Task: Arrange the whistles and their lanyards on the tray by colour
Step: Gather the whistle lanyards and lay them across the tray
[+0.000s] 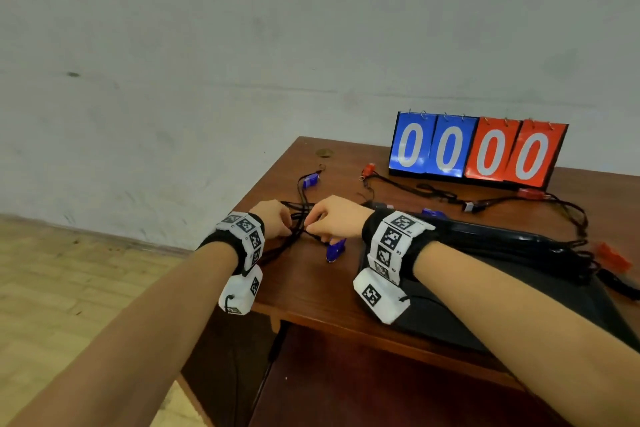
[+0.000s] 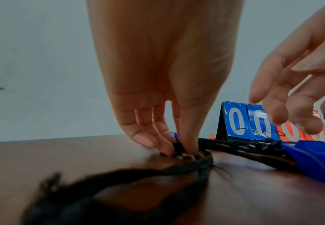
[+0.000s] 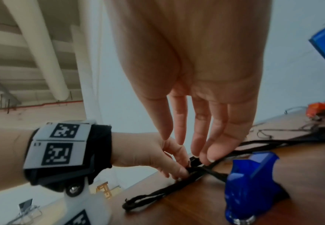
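Observation:
Black lanyard cords (image 1: 294, 218) lie bunched at the wooden table's left end. My left hand (image 1: 289, 227) pinches a small black clasp (image 2: 178, 146) on one cord between thumb and fingers (image 2: 165, 150). My right hand (image 1: 310, 227) hovers just right of it with straight, relaxed fingers (image 3: 211, 156), their tips at the same cord and the thumb held apart. A blue whistle (image 1: 335, 250) (image 3: 248, 182) lies under that hand. A second blue whistle (image 1: 310, 180) and a red whistle (image 1: 369, 170) lie farther back. The black tray (image 1: 519, 235) sits to the right.
A blue and red flip scoreboard (image 1: 478, 151) reading 0000 stands at the back. More black cords, another blue whistle (image 1: 433, 212) and a red whistle (image 1: 613, 256) lie around the tray's far and right sides. The table's left edge (image 1: 263, 180) is close to my left hand.

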`<state>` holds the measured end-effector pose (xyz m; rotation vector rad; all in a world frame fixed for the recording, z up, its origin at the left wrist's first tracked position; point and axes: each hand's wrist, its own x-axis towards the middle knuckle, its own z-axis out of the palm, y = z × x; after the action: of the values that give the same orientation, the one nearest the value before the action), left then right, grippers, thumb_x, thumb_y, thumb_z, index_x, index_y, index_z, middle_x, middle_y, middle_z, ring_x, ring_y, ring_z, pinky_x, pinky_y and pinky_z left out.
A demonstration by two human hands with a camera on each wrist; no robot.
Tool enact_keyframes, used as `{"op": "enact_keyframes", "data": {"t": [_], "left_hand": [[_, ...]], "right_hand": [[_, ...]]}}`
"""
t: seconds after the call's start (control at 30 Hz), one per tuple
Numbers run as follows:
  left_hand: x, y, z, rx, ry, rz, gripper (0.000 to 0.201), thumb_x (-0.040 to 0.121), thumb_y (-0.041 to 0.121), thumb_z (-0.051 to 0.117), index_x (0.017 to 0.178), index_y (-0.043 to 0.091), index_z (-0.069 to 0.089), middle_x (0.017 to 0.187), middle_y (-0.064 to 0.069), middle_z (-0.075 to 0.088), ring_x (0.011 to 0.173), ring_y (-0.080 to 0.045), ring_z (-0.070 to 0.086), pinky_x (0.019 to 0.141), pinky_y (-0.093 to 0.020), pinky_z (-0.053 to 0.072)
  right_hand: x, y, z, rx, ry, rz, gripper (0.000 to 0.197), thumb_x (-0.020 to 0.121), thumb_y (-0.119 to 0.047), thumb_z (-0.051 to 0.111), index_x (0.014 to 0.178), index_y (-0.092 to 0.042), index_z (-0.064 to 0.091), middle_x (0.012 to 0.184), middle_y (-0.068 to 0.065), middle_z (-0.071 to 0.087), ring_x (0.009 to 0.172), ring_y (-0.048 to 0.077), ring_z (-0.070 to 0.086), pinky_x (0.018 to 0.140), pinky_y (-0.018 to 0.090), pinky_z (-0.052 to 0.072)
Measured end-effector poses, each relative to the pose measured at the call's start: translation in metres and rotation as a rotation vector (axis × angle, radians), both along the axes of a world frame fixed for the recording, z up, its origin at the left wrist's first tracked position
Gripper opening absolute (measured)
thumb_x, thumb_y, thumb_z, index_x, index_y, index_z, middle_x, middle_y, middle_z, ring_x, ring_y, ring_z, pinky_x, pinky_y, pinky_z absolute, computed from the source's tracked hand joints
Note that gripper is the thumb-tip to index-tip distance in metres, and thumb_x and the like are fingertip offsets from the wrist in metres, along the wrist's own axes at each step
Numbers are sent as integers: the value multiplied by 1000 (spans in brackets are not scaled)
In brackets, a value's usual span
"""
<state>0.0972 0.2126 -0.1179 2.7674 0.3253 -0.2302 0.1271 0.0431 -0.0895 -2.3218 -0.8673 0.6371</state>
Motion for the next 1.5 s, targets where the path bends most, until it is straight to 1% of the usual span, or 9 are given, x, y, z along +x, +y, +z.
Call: {"op": "enact_keyframes", "data": {"t": [0.13,0.3,0.43,0.6,0.87,1.03,1.3,1.4,1.5], "left_hand": [[0,3,4,-108,-32,103,14,78,22,73,90,17,66,96,-2,68,87,-15,62,73,-24,47],[-7,2,25,-233,-104,193,12,74,27,75,74,21,65,82,0,69,79,-16,65,71,-29,53],[-12,-3,59,-450,-184,252,13,78,8,73,75,13,61,79,-13,70,60,-18,68,53,-23,56],[-15,-9,96,-551,-198,321,14,80,15,73,77,12,60,81,-13,68,62,-19,69,47,-18,50],[-12,-8,129,-638,-260,364,15,83,12,68,72,10,59,85,-12,66,68,-23,68,61,-24,57],[-12,-20,120,-737,-185,320,17,85,3,65,72,6,54,89,-19,69,67,-22,69,53,-17,53],[-14,-76,105,-806,-132,147,14,83,0,65,94,7,60,80,-9,69,68,-18,69,60,-19,54],[-11,-95,117,-855,-165,77,13,84,-1,63,95,6,61,77,-10,68,67,-17,67,71,-27,56],[-6,-113,132,-896,-190,34,13,85,-1,61,95,7,66,76,-9,69,66,-13,68,75,-29,57]], "right_hand": [[10,1,-4,4,94,-50,25,95,-21,53,116,-11,61,102,11,65,83,16,61,70,25,54],[11,-7,5,77,216,-176,19,94,-16,52,109,-12,64,95,9,64,83,17,61,72,25,54],[12,-17,30,94,239,-214,19,94,-16,53,108,-12,64,94,6,65,82,16,63,72,25,54],[9,-23,65,120,265,-260,20,94,-18,53,110,-11,63,91,4,64,76,14,62,73,26,55],[0,-44,65,25,281,-208,16,95,-22,51,105,-15,62,91,2,63,82,15,60,77,29,54],[6,-55,61,81,291,-231,18,95,-21,51,109,-14,61,91,1,63,84,17,61,81,33,54],[1,-69,62,131,312,-174,50,91,-16,58,139,-21,44,116,12,61,100,24,62,89,38,52],[0,-80,69,211,312,-146,41,90,-16,60,130,-18,53,123,12,59,114,28,57,92,41,50],[2,-93,76,284,313,-199,30,91,-19,59,118,-7,60,110,11,62,116,33,56,96,45,47]]}}
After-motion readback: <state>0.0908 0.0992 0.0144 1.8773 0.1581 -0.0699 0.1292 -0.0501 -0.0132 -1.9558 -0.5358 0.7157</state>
